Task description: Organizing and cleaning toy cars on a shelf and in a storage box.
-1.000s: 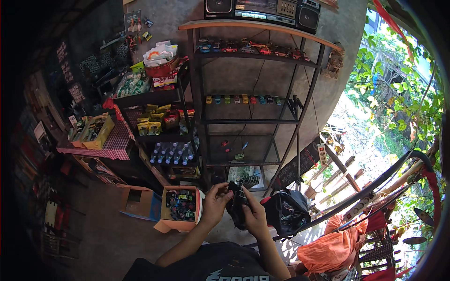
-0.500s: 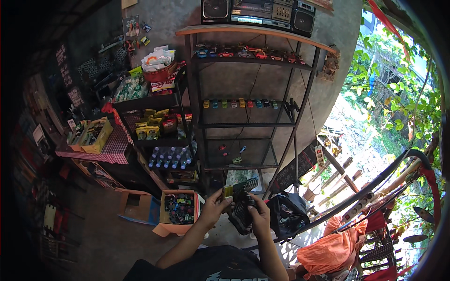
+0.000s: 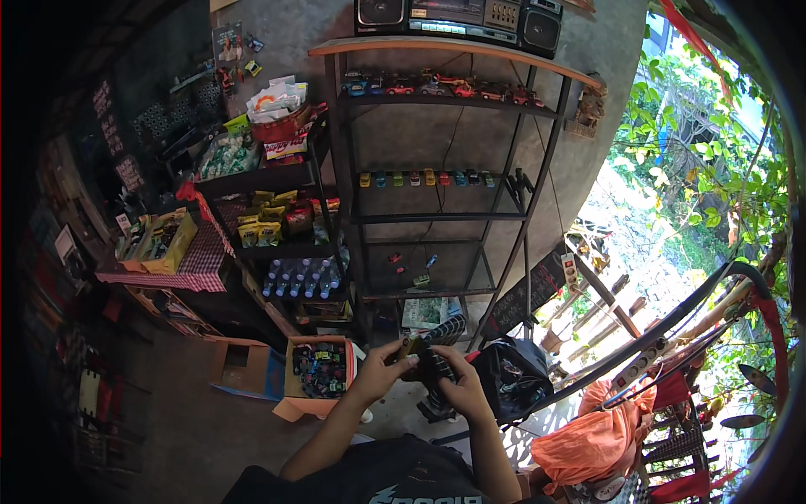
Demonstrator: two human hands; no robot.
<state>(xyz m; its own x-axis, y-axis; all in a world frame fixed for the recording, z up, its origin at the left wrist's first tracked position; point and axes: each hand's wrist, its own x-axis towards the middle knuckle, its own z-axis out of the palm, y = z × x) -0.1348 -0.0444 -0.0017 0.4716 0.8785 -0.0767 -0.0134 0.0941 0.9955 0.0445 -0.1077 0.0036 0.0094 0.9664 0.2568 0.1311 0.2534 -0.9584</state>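
Note:
In front of my body, my left hand (image 3: 379, 374) pinches a small yellow-green object (image 3: 410, 345), probably a toy car; the cloth and fingers hide much of it. My right hand (image 3: 464, 388) grips a black cloth (image 3: 435, 409) with a pale checked pattern and presses it against that object. Part of the cloth sticks up above my fingers and part hangs below. Left of my forearm, an open cardboard box (image 3: 294, 410) holds many small toy vehicles (image 3: 321, 370).
Ahead stands a black metal rack (image 3: 437, 217) with rows of toy cars (image 3: 430, 177) and a stereo (image 3: 462, 23) on top. Snacks and bottles (image 3: 300, 278) fill the left shelving. A black bag (image 3: 514, 378), a curved rail (image 3: 663, 315) and orange cloth (image 3: 592, 441) are on the right.
My right hand has moved up and left, bringing the cloth onto the yellow-green object, which shows less now. The view has shifted slightly.

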